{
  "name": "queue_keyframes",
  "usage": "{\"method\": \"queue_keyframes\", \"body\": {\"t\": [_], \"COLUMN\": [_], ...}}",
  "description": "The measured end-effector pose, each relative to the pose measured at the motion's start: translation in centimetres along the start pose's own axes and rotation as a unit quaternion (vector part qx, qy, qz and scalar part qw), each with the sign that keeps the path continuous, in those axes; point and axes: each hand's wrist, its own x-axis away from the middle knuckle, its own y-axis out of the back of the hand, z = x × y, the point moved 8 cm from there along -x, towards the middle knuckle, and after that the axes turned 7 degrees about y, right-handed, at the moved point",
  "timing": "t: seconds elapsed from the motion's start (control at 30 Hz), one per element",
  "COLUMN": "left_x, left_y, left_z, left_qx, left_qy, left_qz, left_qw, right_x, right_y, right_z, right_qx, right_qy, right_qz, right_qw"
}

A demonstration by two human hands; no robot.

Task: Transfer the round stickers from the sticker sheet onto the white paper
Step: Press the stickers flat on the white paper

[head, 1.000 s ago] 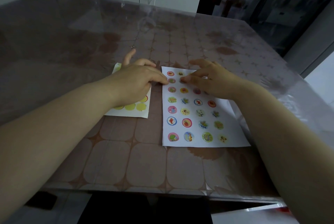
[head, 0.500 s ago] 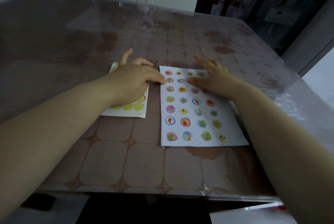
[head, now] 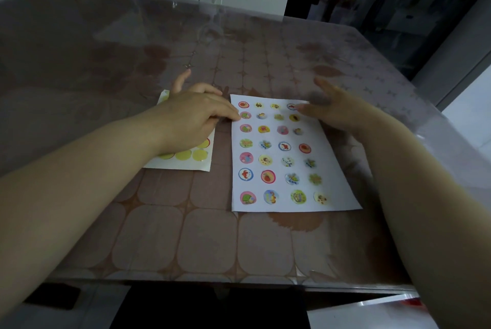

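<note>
**Head view – table [head: 172,243] with 2 sheets and both hands.**

White paper [head: 336,169] – lies flat right of centre. Its long axis runs from the near edge of the table toward the far edge, with 1 short edge facing the person. It carries 28 round stickers [head: 268,176] in 4 columns and 7 rows, the rows running parallel to the short edges.

Sticker sheet [head: 183,165] – lies just left of the white paper, apart from it by a narrow strip of table. Its long axis also runs near to far, leaning slightly left at the far end. The left hand covers most of it. A few plain yellow circles [head: 199,155] show near its lower edge.

Left hand [head: 191,116] – rests palm down on the sticker sheet, fingers stretched rightward and holding nothing. 1 fingertip [head: 237,118] touches the left edge of the white paper beside row 2. 1 finger is lifted toward the far side.

Right hand [head: 342,113] – motion-blurred, at the far right corner of the white paper. The fingers are spread and straight, gripping nothing. Whether they touch the paper cannot be told.
</note>
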Motion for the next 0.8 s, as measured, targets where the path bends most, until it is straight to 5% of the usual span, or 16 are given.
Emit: {"method": "queue_keyframes", "body": {"t": [0.4,0.6,0.8], "left_x": [0.1,0.1,-0.1], "left_y": [-0.1,-0.3,-0.2], "left_z": [0.0,0.3,0.5], "left_qx": [-0.003,0.018,0.021], "left_qy": [0.004,0.015,0.018], "left_qz": [0.041,0.052,0.045], "left_qw": [0.999,0.998,0.999], "right_x": [-0.9,1.3,1.8], "right_y": [-1.5,-1.1,-5.4], "right_z": [0.1,4.5,8.4], "right_qx": [0.031,0.099,0.152], "right_qy": [-0.015,0.077,0.097], "right_qz": [0.04,-0.02,0.066], "right_qw": [0.999,0.992,0.981]}}
